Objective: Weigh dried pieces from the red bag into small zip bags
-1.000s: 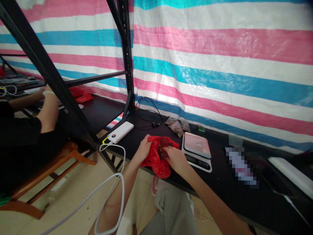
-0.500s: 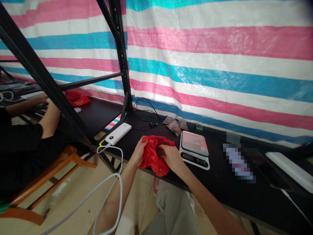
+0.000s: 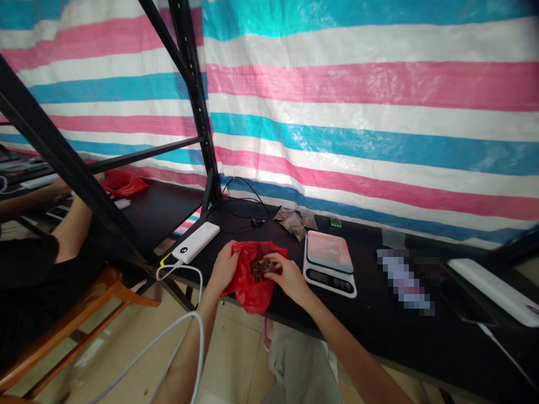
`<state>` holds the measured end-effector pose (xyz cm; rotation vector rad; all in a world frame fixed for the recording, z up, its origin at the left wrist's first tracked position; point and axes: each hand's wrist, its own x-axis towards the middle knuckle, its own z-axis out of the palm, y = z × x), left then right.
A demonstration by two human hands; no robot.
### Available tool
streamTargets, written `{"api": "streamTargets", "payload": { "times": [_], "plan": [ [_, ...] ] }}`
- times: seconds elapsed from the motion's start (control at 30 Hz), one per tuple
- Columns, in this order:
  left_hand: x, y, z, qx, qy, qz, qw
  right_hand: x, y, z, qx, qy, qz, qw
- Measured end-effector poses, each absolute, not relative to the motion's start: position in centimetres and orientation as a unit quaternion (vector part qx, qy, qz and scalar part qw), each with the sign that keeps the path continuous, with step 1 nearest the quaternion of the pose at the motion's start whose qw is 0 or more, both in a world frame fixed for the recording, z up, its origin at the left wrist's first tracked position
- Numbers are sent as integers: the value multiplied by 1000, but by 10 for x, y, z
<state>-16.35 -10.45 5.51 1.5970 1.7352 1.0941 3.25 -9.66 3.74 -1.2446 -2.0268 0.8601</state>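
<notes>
A red plastic bag [image 3: 254, 296] lies open at the table's front edge, its mouth turned up. Inside it is a heap of small brown dried pieces [image 3: 259, 268]. My left hand [image 3: 225, 268] grips the bag's left rim, thumb on the near side. At the bag's right side, my right hand [image 3: 286, 276] has its fingers curled together over the brown pieces; what sits between the fingertips is too small to make out. Just right of that hand stands a white digital scale [image 3: 330, 280] with a flat weighing plate.
Several small clear packets of brown pieces [image 3: 295, 224] lie behind the scale, near a green item [image 3: 336, 223]. A white power bank [image 3: 196, 242] with a white cable [image 3: 197, 325] is at left. Another person's arm [image 3: 76, 224] shows beyond the black frame [image 3: 197, 106].
The bag's mouth has opened wider and the brown pieces now show. My right hand has drawn back from deep inside the bag to its right side. The view has shifted slightly.
</notes>
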Motion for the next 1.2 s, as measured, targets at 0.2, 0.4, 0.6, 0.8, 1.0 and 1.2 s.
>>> {"api": "streamTargets", "payload": {
  "times": [0.2,0.4,0.6,0.8,1.0,1.2],
  "plan": [
    [-164,-117,81,635,727,247,-83,36,-96,48,-418,-748,334,393],
    [-104,-143,83,777,565,266,-80,63,-98,68,-445,-728,258,454],
    [-80,-126,52,779,605,156,-47,134,-91,68,-497,-669,231,502],
    [-97,-97,57,736,608,298,-14,205,-93,57,-566,-611,203,515],
    [-107,-75,73,776,522,346,72,237,-92,51,-573,-601,202,519],
    [-109,-86,89,788,535,298,-65,251,-87,40,-561,-617,220,507]
  ]
}}
